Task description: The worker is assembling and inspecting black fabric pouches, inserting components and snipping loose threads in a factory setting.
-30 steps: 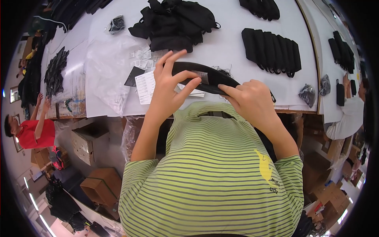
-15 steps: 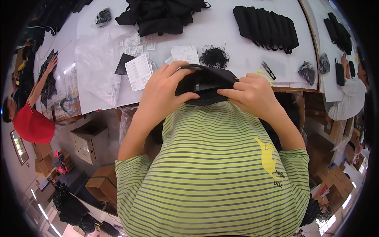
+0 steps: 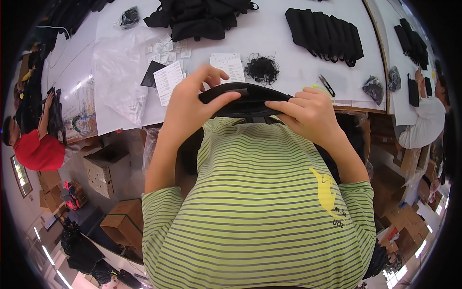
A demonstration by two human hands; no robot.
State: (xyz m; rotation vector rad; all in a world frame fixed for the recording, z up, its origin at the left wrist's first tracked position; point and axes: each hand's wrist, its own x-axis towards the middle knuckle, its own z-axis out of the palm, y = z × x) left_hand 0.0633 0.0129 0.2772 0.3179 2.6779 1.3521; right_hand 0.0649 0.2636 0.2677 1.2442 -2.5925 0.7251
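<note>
A black fabric pouch (image 3: pixel 257 92) is held up in front of my striped shirt, its long mouth facing me and narrower at the ends. My right hand (image 3: pixel 309 113) pinches its right end, thumb and fingers closed on the rim. At the left end, the thumb of my left hand (image 3: pixel 193 98) lies across the opening. The index finger of that hand is raised off the far rim and the fingers are spread, slightly blurred. A small grey tag shows inside near that thumb. The pouch's underside is hidden.
On the white table (image 3: pixel 279 29) lie printed sheets (image 3: pixel 168 80), a tangle of black cords (image 3: pixel 262 68), thread snips (image 3: pixel 327 85) and a row of black pouches (image 3: pixel 325 36). Clear plastic (image 3: pixel 118 72) and a black fabric pile (image 3: pixel 199 19) lie farther off. Co-workers stand at left and right.
My left fingers have lifted off the far rim and spread. The pouch mouth has flattened and tilted. The co-worker in red at left has drawn an arm in.
</note>
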